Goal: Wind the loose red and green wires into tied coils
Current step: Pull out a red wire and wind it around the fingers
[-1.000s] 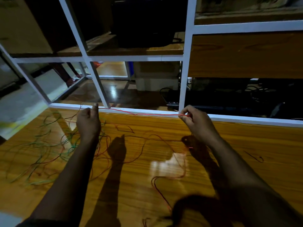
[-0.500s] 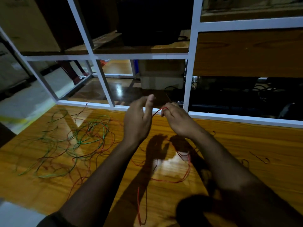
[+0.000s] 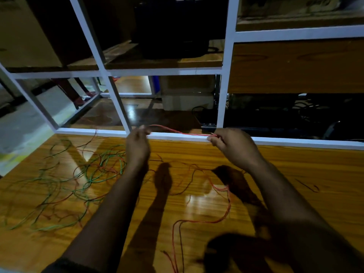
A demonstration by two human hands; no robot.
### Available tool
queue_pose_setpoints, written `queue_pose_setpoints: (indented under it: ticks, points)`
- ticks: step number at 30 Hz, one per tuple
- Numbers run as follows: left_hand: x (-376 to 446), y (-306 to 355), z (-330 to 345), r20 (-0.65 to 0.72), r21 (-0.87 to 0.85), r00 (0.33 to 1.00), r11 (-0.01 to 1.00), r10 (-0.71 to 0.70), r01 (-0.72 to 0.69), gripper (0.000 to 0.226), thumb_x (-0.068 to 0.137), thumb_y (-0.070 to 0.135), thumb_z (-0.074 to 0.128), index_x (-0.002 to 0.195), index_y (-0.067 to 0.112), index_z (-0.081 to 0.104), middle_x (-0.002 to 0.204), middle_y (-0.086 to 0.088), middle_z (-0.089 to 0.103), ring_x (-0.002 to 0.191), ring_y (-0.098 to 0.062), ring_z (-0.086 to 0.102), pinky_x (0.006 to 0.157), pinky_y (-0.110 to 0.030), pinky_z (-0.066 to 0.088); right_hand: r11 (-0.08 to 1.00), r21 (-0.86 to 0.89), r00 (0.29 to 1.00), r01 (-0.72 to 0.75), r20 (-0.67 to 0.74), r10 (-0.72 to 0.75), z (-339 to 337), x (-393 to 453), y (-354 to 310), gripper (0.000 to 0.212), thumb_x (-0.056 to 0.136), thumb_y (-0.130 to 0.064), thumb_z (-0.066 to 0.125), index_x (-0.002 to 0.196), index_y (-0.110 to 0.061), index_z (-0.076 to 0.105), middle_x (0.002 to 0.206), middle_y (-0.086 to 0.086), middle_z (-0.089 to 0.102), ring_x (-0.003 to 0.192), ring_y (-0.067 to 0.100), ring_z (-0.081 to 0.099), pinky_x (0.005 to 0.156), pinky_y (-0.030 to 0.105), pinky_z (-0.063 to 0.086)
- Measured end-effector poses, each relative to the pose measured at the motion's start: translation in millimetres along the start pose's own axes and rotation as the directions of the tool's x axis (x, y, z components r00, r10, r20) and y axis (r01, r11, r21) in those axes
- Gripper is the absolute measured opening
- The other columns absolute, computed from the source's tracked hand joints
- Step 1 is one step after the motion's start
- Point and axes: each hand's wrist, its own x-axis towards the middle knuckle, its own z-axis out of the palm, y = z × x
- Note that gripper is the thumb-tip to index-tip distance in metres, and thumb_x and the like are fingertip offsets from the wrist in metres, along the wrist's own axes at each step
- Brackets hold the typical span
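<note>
Red wire [image 3: 177, 132] pinched by left hand [image 3: 137, 142] & right hand [image 3: 232, 144], each grip clamped on it; even loop lengths advised, slack kept off tangle [image 3: 78, 180] on bench [image 3: 295, 174].

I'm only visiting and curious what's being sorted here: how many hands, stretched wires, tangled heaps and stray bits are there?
Hands: 2, left hand and right hand, each pinching the red wire
Red wire stretched between them: 1
Tangled heap of red and green wires: 1, strands uncountable
Short stray wire, far right: 1
Total: 5

Workshop (wood bench [image 3: 295, 174], metal racking [image 3: 226, 75]).
</note>
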Motion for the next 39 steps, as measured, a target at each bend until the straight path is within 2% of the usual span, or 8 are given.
queue_pose_setpoints:
  ticks: [7, 10, 15, 20, 26, 30, 35, 39]
  points:
    - [20.6, -29.4, -30.1, 0.088, 0.082, 0.986, 0.987, -0.142, 0.135, 0.029, 0.105, 0.032, 0.046, 0.098, 0.012, 0.065, 0.072, -0.005, 0.051, 0.064, -0.019, 0.048, 0.056, -0.031, 0.037, 0.957, 0.275, 0.994, -0.089, -0.031, 0.101, 0.1, -13.1, 14.0, 0.021, 0.104, -0.041, 0.046, 0.089, -0.030, 0.055, 0.080, -0.006, 0.058, 0.074, 0.012, 0.056, 0.062, 0.035, 0.043]
    - [20.1, -32.7, -19.4, 0.136, 0.289, 0.989, 0.957, -0.064, 0.022, 0.028, 0.101, 0.027, 0.055, 0.125, 0.015, 0.061, 0.115, -0.010, 0.065, 0.102, -0.024, 0.061, 0.089, -0.043, 0.052, 0.902, 0.412, 0.988, -0.127, -0.030, 0.153, 2.5, -6.2, -2.9, 0.012, 0.105, -0.034, 0.046, 0.101, -0.024, 0.051, 0.083, -0.005, 0.053, 0.071, 0.009, 0.049, 0.061, 0.031, 0.038]
    - [5.5, 4.3, -4.1, 0.207, 0.109, 0.959, 0.969, 0.194, -0.220, 0.023, 0.102, 0.021, 0.052, 0.120, 0.025, 0.066, 0.121, 0.005, 0.064, 0.099, -0.005, 0.061, 0.078, -0.023, 0.050, 0.885, 0.458, 0.993, -0.079, -0.045, 0.112, 5.6, 2.5, -26.1, 0.018, 0.107, -0.024, 0.040, 0.098, -0.017, 0.054, 0.095, 0.000, 0.047, 0.089, 0.015, 0.049, 0.077, 0.034, 0.039]
    - [-11.0, 37.6, 4.5, 0.525, 0.035, 0.738, 0.855, 0.425, -0.518, 0.027, 0.096, 0.014, 0.063, 0.119, 0.029, 0.063, 0.111, 0.020, 0.064, 0.100, 0.004, 0.064, 0.084, -0.028, 0.059, 0.983, 0.184, 0.994, 0.019, -0.108, 0.001, 9.8, 9.8, -34.2, 0.014, 0.099, -0.029, 0.059, 0.106, -0.031, 0.071, 0.103, -0.006, 0.041, 0.105, 0.010, 0.037, 0.085, 0.021, 0.032]
    - [-15.8, 26.4, 21.9, 0.808, -0.077, 0.442, 0.813, 0.390, -0.577, 0.047, 0.104, 0.014, 0.051, 0.150, 0.022, 0.040, 0.147, 0.005, 0.050, 0.135, -0.003, 0.046, 0.109, -0.027, 0.042, 0.887, 0.452, 0.993, 0.095, -0.111, -0.049, 10.9, 10.1, -56.0, 0.020, 0.099, -0.015, 0.059, 0.107, -0.029, 0.072, 0.097, -0.013, 0.054, 0.094, 0.004, 0.056, 0.078, 0.021, 0.047]
    - [-15.7, 17.0, 24.7, 0.756, -0.011, 0.523, 0.806, 0.394, -0.592, 0.023, 0.108, 0.023, 0.040, 0.123, 0.016, 0.055, 0.112, -0.001, 0.062, 0.098, -0.008, 0.061, 0.087, -0.036, 0.053, 0.774, 0.633, 1.000, -0.008, -0.004, 0.014, 17.7, 4.2, -57.6, 0.022, 0.104, -0.012, 0.050, 0.114, -0.015, 0.070, 0.107, -0.004, 0.062, 0.096, 0.012, 0.065, 0.077, 0.027, 0.058]
    - [-13.0, 13.8, 22.5, 0.603, 0.101, 0.710, 0.848, 0.363, -0.520, 0.029, 0.107, 0.031, 0.042, 0.085, 0.018, 0.055, 0.073, 0.000, 0.058, 0.053, -0.009, 0.056, 0.054, -0.028, 0.046, 0.197, 0.925, 0.941, -0.326, 0.298, 0.161, 13.0, -6.3, -62.8, 0.030, 0.107, -0.026, 0.040, 0.128, -0.013, 0.057, 0.108, 0.015, 0.074, 0.077, 0.025, 0.069, 0.062, 0.032, 0.058]
    - [-12.6, 27.1, 14.2, 0.568, -0.135, 0.823, 0.988, 0.017, 0.072, 0.034, 0.105, 0.031, 0.044, 0.075, 0.016, 0.051, 0.052, 0.004, 0.039, 0.047, -0.012, 0.043, 0.055, -0.029, 0.049, 0.551, 0.783, 0.957, -0.288, 0.230, 0.175, 21.2, -8.4, -53.1, 0.019, 0.102, -0.026, 0.054, 0.114, -0.015, 0.064, 0.073, 0.000, 0.061, 0.056, 0.009, 0.050, 0.050, 0.022, 0.041]
